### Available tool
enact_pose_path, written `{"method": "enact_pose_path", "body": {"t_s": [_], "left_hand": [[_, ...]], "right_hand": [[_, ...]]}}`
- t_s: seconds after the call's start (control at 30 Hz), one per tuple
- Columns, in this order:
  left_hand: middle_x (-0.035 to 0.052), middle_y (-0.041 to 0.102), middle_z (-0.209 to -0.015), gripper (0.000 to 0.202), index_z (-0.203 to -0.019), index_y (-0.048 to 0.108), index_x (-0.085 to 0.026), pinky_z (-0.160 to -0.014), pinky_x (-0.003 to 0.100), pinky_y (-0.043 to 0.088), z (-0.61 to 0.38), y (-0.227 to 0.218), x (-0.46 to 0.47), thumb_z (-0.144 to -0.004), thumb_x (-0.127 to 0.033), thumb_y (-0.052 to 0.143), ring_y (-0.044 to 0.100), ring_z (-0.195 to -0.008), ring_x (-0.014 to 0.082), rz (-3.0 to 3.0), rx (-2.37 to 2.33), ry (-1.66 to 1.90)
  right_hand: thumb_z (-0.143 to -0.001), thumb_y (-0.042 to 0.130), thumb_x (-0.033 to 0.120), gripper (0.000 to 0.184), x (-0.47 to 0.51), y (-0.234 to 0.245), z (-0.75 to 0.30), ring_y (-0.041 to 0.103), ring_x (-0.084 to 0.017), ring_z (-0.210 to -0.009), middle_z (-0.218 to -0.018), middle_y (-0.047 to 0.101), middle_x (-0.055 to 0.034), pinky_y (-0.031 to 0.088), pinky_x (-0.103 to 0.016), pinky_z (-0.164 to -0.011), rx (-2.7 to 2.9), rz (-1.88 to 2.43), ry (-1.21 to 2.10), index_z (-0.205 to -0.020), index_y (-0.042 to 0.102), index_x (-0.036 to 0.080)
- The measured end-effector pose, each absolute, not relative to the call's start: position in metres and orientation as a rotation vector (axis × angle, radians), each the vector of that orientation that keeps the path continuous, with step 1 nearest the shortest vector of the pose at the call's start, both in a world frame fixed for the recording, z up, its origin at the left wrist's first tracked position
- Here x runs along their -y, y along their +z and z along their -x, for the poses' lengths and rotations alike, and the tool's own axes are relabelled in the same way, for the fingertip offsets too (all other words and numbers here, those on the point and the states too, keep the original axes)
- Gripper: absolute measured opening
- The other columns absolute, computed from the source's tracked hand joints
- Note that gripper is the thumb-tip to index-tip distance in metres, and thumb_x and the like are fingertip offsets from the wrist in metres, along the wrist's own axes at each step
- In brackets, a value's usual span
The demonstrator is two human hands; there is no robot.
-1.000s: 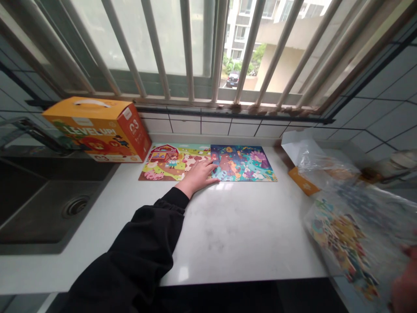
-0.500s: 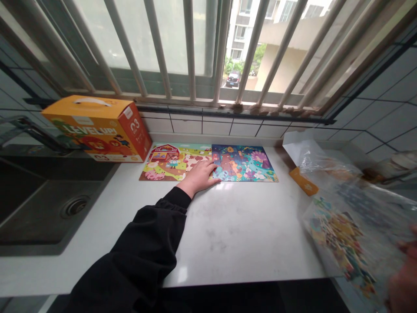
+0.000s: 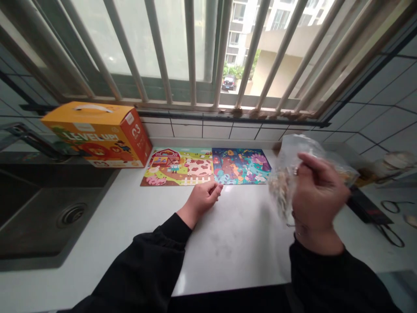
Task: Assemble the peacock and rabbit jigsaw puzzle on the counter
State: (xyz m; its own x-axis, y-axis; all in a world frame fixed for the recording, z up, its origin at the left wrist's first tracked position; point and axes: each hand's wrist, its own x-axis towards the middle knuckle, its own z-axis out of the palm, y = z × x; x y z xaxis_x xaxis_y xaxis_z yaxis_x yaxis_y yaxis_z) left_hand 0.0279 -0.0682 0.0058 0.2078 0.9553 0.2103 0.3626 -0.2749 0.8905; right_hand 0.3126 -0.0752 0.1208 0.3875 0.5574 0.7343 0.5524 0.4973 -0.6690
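My right hand point(image 3: 319, 189) is raised over the right of the counter, its fingers closed on a clear plastic bag point(image 3: 280, 187). Small colourful puzzle pieces lie in the bottom of this bag, blurred by motion. My left hand point(image 3: 204, 198) rests on the counter with curled fingers and nothing visible in them, just in front of the puzzle boards. The farm puzzle board point(image 3: 177, 167) shows a red barn and a spotted cow. Touching its right edge is the night forest puzzle board point(image 3: 241, 166), whose right end is partly behind the bag.
An orange carton with a handle point(image 3: 97, 134) stands at the back left beside the black sink point(image 3: 48, 226) and faucet point(image 3: 26, 134). A dark device point(image 3: 371, 208) with a cord lies to the right. Window bars point(image 3: 190, 52) rise behind the white counter point(image 3: 224, 243).
My right hand has come in from the lower right, carrying the bag of puzzle pieces left and up. My left hand has drawn back off the boards and curled its fingers.
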Motion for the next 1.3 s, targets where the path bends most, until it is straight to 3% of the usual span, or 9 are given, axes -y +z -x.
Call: {"method": "enact_pose_path", "body": {"t_s": [0.1, 0.27, 0.33, 0.43, 0.6, 0.8, 1.03, 1.23, 1.3], "left_hand": [[0.0089, 0.078, -0.085, 0.064, -0.106, 0.067, -0.020, -0.062, 0.035, 0.064, -0.030, -0.002, 0.080, -0.106, -0.081, 0.046, 0.079, -0.066, 0.0233, -1.500, -1.209, 1.036], [0.0142, 0.080, -0.106, 0.070, -0.139, 0.051, -0.024, -0.069, 0.041, 0.070, -0.013, -0.013, 0.067, -0.107, -0.084, 0.036, 0.084, -0.082, 0.0279, -1.146, -1.285, 1.169], [0.0144, 0.077, -0.115, 0.061, -0.139, 0.049, -0.027, -0.073, 0.042, 0.071, 0.001, -0.017, 0.057, -0.109, -0.079, 0.041, 0.084, -0.089, 0.0277, -1.052, -1.350, 1.241], [0.0116, 0.074, -0.114, 0.052, -0.135, 0.050, -0.026, -0.070, 0.038, 0.071, 0.024, -0.021, 0.046, -0.105, -0.066, 0.064, 0.082, -0.084, 0.0238, -0.974, -1.464, 1.303], [0.0052, 0.073, -0.094, 0.040, -0.117, 0.060, -0.021, -0.060, 0.032, 0.068, 0.056, -0.023, 0.042, -0.097, -0.050, 0.078, 0.076, -0.066, 0.0172, -0.999, -1.614, 1.309], [0.0034, 0.072, -0.088, 0.027, -0.108, 0.065, -0.021, -0.059, 0.032, 0.065, 0.062, -0.011, 0.047, -0.098, -0.045, 0.069, 0.073, -0.064, 0.0187, -1.208, -1.787, 1.315], [0.0103, 0.075, -0.114, 0.019, -0.107, 0.072, -0.023, -0.096, 0.044, 0.063, 0.057, 0.008, 0.045, -0.100, -0.037, 0.060, 0.073, -0.103, 0.0283, -1.636, -1.915, 1.387], [0.0130, 0.079, -0.119, 0.029, -0.113, 0.074, -0.022, -0.117, 0.052, 0.052, 0.047, 0.003, 0.010, -0.106, -0.034, 0.048, 0.070, -0.122, 0.0337, -1.847, -1.903, 1.335], [0.0135, 0.080, -0.122, 0.033, -0.118, 0.075, -0.022, -0.117, 0.053, 0.052, 0.044, -0.001, -0.004, -0.108, -0.034, 0.047, 0.071, -0.123, 0.0341, -1.883, -1.894, 1.295]], "right_hand": [[-0.102, 0.070, 0.032, 0.026, 0.027, 0.119, -0.263, 0.077, -0.027, -0.107, -0.117, 0.081, -0.0102, 0.064, -0.049, -0.100, 1.202, 1.060, 0.158, -0.120, 0.085, 0.020], [-0.101, 0.069, 0.043, 0.047, 0.012, 0.082, -0.213, 0.080, -0.024, -0.104, -0.126, 0.081, -0.0125, 0.067, -0.045, -0.099, 1.122, 1.072, 0.507, -0.141, 0.075, 0.019], [-0.101, 0.069, 0.051, 0.050, 0.030, 0.059, -0.209, 0.082, -0.026, -0.099, -0.122, 0.082, -0.0134, 0.069, -0.046, -0.094, 1.181, 1.133, 0.700, -0.139, 0.075, 0.020], [-0.100, 0.069, 0.062, 0.046, 0.063, 0.028, -0.219, 0.082, -0.027, -0.079, -0.093, 0.084, -0.0108, 0.070, -0.043, -0.079, 1.415, 1.276, 0.927, -0.118, 0.081, 0.021], [-0.102, 0.063, 0.072, 0.049, 0.080, 0.011, -0.248, 0.068, -0.020, -0.054, -0.074, 0.077, -0.0038, 0.054, -0.031, -0.055, 1.425, 1.448, 0.912, -0.093, 0.072, 0.025], [-0.098, 0.061, 0.064, 0.044, 0.053, 0.010, -0.272, 0.072, -0.024, -0.072, -0.081, 0.080, -0.0056, 0.051, -0.034, -0.070, 1.609, 1.661, 0.576, -0.091, 0.079, 0.025], [-0.097, 0.063, 0.052, 0.037, 0.041, -0.001, -0.263, 0.069, -0.021, -0.066, -0.072, 0.074, -0.0024, 0.047, -0.032, -0.066, 1.833, 1.623, 0.554, -0.102, 0.085, 0.023], [-0.107, 0.056, 0.042, 0.036, 0.002, -0.005, -0.237, 0.078, -0.029, -0.104, -0.119, 0.084, -0.0126, 0.059, -0.041, -0.097, 1.853, 1.505, 0.338, -0.118, 0.084, 0.022], [-0.104, 0.061, 0.035, 0.028, -0.014, -0.008, -0.225, 0.078, -0.033, -0.109, -0.118, 0.083, -0.0148, 0.059, -0.045, -0.102, 1.935, 1.491, 0.338, -0.112, 0.083, 0.021]]}}
